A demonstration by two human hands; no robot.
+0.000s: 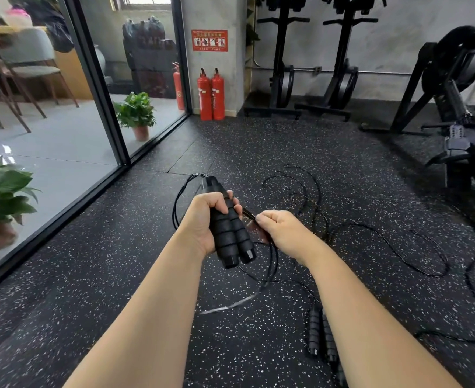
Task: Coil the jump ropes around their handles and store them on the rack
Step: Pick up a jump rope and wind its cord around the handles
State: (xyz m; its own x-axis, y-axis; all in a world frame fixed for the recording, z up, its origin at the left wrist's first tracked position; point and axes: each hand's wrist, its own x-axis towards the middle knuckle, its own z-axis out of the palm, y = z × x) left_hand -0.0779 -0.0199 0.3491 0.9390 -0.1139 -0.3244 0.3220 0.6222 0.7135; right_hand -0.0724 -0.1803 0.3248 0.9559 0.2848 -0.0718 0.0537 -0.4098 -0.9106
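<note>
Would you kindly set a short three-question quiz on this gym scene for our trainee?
1. True or false: the left hand grips two handles together.
2. What does the right hand pinch?
3. The spare handles lie: A on the floor, B on a chair, C on a rack.

Key: 1 true. 2 the rope. 3 A.

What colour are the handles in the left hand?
Black, with ribbed foam grips; the handles show best in the head view, held by the left hand.
</note>
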